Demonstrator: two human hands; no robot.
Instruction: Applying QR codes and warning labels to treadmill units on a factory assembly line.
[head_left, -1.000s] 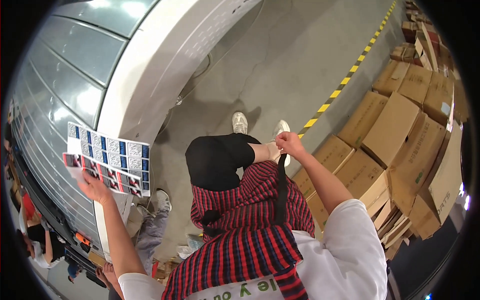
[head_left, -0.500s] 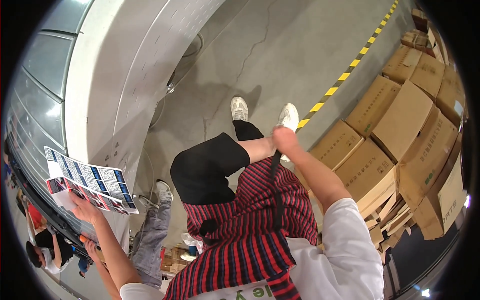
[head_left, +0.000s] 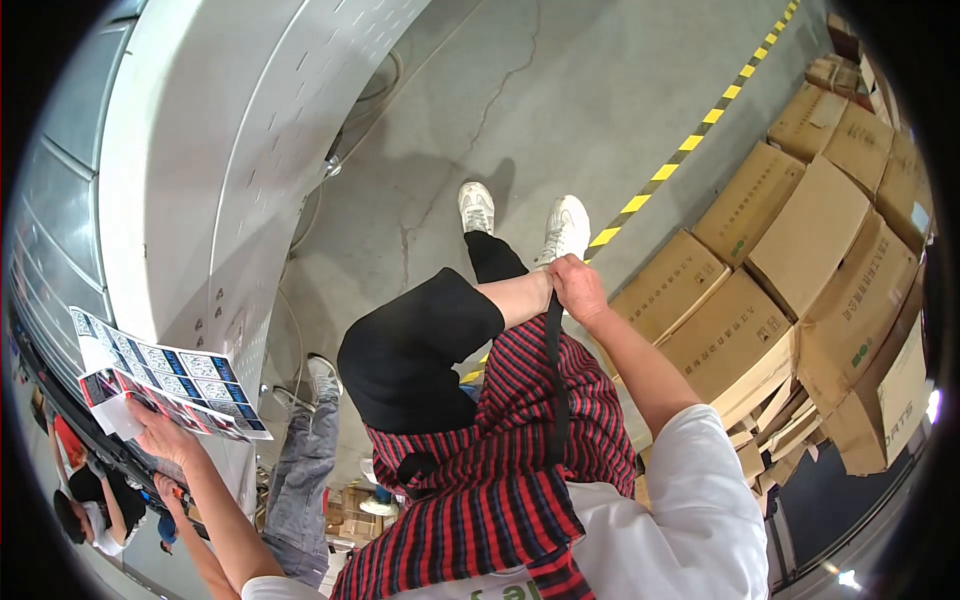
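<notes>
My left hand (head_left: 165,436) is closed on the near edge of some label sheets (head_left: 170,372), at the lower left. They are white with rows of blue and black square codes, and red-and-black pieces lie under or beside them. My right hand (head_left: 578,287) is closed beside the bare ankle of my raised leg, near a white sneaker (head_left: 566,228). From its fingers a black strap (head_left: 556,390) runs down over my red-and-black striped apron (head_left: 510,500). Its fingertips are partly hidden.
A large white curved panel (head_left: 190,150) with a glassy grey surface stands at my left. Flattened and stacked cardboard boxes (head_left: 730,330) fill the right, behind yellow-and-black floor tape (head_left: 690,143). Another person's grey-trousered leg (head_left: 300,480) and arm (head_left: 195,540) are close at lower left.
The label sheets and my left hand have shifted slightly left and down. My right hand has turned a little and stays by the ankle. The white panel has slid left in view.
</notes>
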